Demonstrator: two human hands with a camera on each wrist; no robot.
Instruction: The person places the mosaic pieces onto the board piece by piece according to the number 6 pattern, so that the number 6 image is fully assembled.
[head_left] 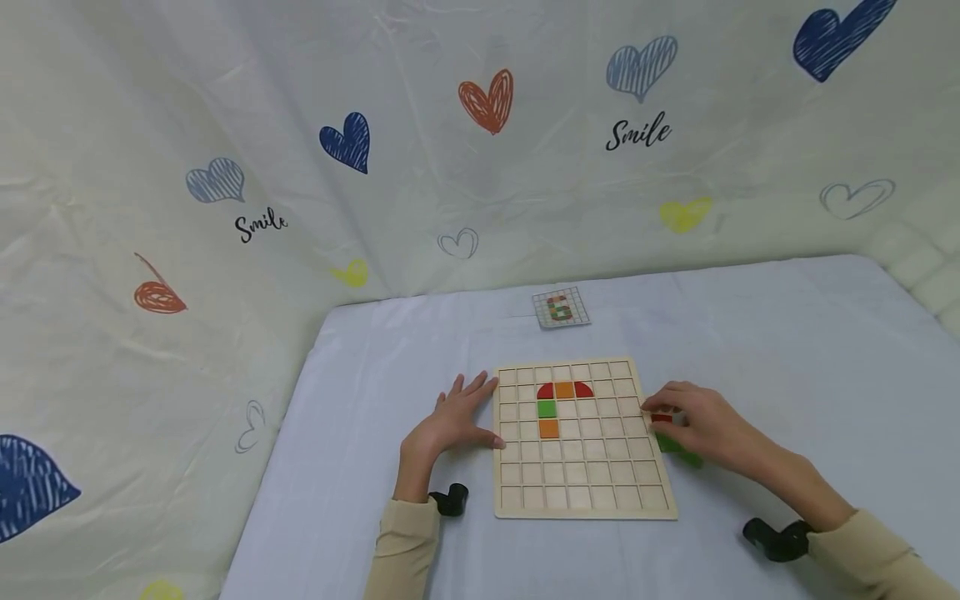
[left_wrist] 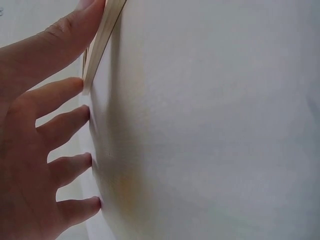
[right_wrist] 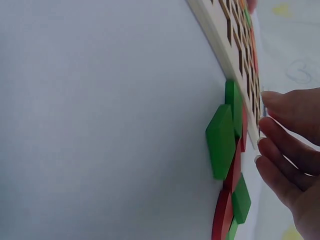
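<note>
A wooden grid board (head_left: pixel 600 477) lies flat on the table. In its upper-left squares sit two red rounded pieces, the left one (head_left: pixel 545 392) and the right one (head_left: pixel 583 390), an orange square (head_left: pixel 564 390) between them, a green square (head_left: pixel 547 409) and a lower orange square (head_left: pixel 549 428). My left hand (head_left: pixel 450 423), fingers spread, touches the board's left edge with thumb and index finger. My right hand (head_left: pixel 708 427) hovers by the right edge, over loose green pieces (right_wrist: pixel 220 142) and red pieces (right_wrist: pixel 233 167). Between its bent fingertips I see nothing held in the right wrist view.
Behind the board lies a small card (head_left: pixel 573 310) printed with a coloured grid pattern. Black devices sit at the left wrist (head_left: pixel 452 500) and right wrist (head_left: pixel 777 540). A white cloth (head_left: pixel 360 392) covers the table, and a heart-printed sheet (head_left: pixel 405 192) hangs behind it.
</note>
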